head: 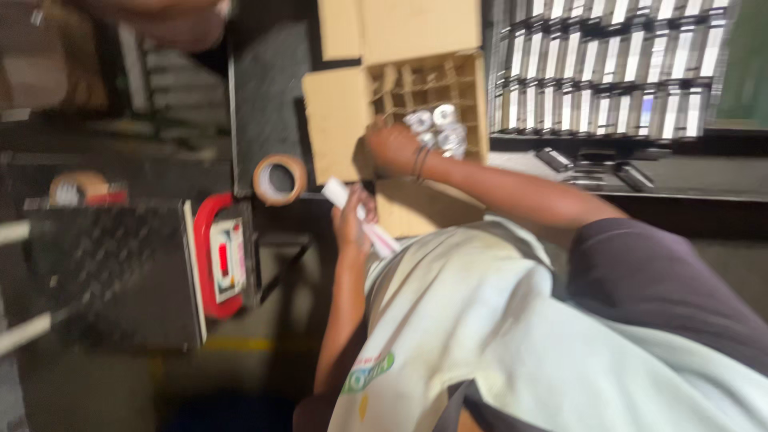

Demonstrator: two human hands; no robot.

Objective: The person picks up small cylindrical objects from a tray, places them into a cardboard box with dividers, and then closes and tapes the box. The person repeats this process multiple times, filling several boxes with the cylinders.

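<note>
1. The right hand (392,148) is up at the cardboard box (416,104), fingers curled against the divider edge just beside the silver-topped pieces (438,128); through the blur I cannot tell whether it pinches one or only touches them.
2. The left hand (350,220) is wrapped tight round a white tube-shaped item (360,214), which runs slantwise from 10 o'clock to 4 o'clock through the fist, both ends sticking out.
3. The box sits at 12 o'clock, flaps folded out, a cardboard grid inside; a small cluster of shiny round tops fills the cells near its middle, the other cells look bare.
4. A roll of brown packing tape (279,179) lies at 9 o'clock of the left hand, near it, hole facing up.
5. A red-framed device with a white label (224,258) sits lower left, beside a dark crate (120,272).
6. At 2 o'clock, rows of black-and-white packages (608,68) stand packed together in a rack.
</note>
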